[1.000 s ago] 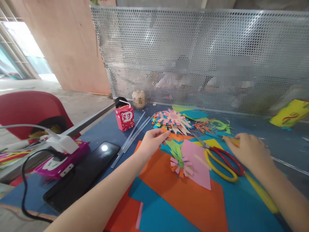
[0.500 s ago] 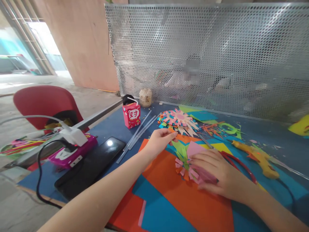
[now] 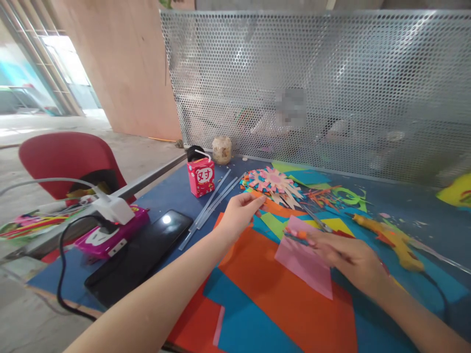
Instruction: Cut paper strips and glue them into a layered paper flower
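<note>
My left hand (image 3: pixel 241 211) is closed at the far end of the orange sheets, its thumb and finger pressed together on an orange paper piece (image 3: pixel 279 208). Over a pink square sheet (image 3: pixel 309 264), my right hand (image 3: pixel 338 250) pinches a small fringed paper piece (image 3: pixel 297 235) in pink, orange and blue, blurred by motion. A large orange sheet (image 3: pixel 272 299) lies below on blue paper (image 3: pixel 243 309). Scissors (image 3: pixel 318 218) with red handles lie partly behind my right hand. Beyond them is a pile of fringed paper rosettes (image 3: pixel 274 181).
A yellow glue gun (image 3: pixel 393 242) lies at the right, with paper scraps (image 3: pixel 327 197) behind. To the left are clear glue sticks (image 3: pixel 213 203), a pink drink box (image 3: pixel 201 177), a black phone (image 3: pixel 138 257) and a purple power strip (image 3: pixel 106 235). A perforated metal screen (image 3: pixel 312 88) stands behind.
My right hand has lifted the fringed piece from the orange sheet, uncovering the pink square. The left hand has moved slightly left.
</note>
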